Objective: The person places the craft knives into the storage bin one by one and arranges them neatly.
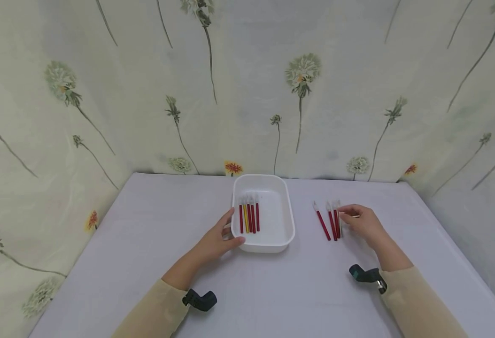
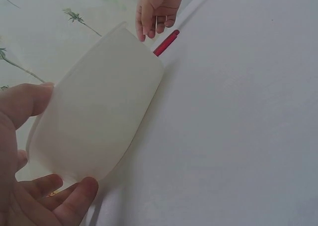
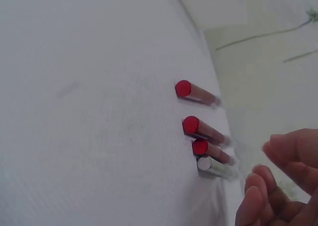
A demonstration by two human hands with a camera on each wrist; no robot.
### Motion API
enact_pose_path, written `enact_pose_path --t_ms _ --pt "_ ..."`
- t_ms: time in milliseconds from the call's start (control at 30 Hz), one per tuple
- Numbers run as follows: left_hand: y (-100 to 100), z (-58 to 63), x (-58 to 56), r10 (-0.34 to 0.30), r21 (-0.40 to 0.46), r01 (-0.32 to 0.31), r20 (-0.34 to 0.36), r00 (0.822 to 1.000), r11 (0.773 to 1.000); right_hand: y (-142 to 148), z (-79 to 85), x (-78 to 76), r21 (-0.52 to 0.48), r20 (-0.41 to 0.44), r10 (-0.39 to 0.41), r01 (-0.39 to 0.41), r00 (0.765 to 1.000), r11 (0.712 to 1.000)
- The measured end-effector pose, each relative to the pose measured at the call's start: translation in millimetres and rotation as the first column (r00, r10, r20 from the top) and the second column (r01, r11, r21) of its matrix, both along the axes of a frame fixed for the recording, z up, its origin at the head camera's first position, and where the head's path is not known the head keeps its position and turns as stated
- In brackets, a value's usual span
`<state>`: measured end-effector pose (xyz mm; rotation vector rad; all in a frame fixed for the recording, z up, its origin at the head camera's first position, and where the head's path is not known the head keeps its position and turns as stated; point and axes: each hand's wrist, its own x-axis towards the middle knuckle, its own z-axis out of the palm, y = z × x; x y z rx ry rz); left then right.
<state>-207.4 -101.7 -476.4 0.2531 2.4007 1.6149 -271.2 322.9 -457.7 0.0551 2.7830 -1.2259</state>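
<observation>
A white plastic tray (image 1: 276, 211) stands on the table, with several red pens and one yellow pen (image 1: 246, 219) lying side by side in its left part. My left hand (image 1: 220, 239) grips the tray by its left side and near corner; the left wrist view shows fingers bent around the wall. To the right of the tray lie three red pens (image 1: 323, 226) with clear caps and one white-ended pen (image 3: 211, 165). Close over the cap ends of these pens is my right hand (image 1: 363, 224), thumb and fingers apart in the right wrist view, nothing seen between them.
A pale cloth covers the table (image 1: 247, 291). Behind it and along both sides hangs a curtain (image 1: 247, 94) printed with dandelions. Dark camera mounts (image 1: 200, 300) sit at both wrists, by the beige sleeves.
</observation>
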Motion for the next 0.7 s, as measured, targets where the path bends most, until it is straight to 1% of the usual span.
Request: enact_pose_path --t_ms 133,233,367,600,700 --pt "0 0.5 0.4 0.007 -0.015 -0.007 0.002 1.0 1.0 5 -5.4 -4.7 -0.001 0.016 -0.008 0.008 1.0 1.0" --pt "0 0.9 0.9 0.008 -0.013 -0.008 -0.003 1.0 1.0 6 -7.9 -7.5 0.003 0.05 -0.014 0.014 0.999 1.0" --pt "0 1.3 1.3 0.006 -0.009 -0.006 -0.007 1.0 1.0 6 -10.4 -10.5 0.033 0.099 -0.017 0.014 0.995 0.999" --pt "0 0.9 1.0 0.011 -0.018 -0.011 -0.009 1.0 1.0 7 -13.8 -13.9 0.065 0.102 -0.008 0.002 0.995 0.998" --pt "0 -0.2 0.7 0.01 -0.015 -0.01 -0.011 1.0 1.0 7 -15.0 -14.4 0.077 0.084 0.002 -0.008 0.996 0.997"
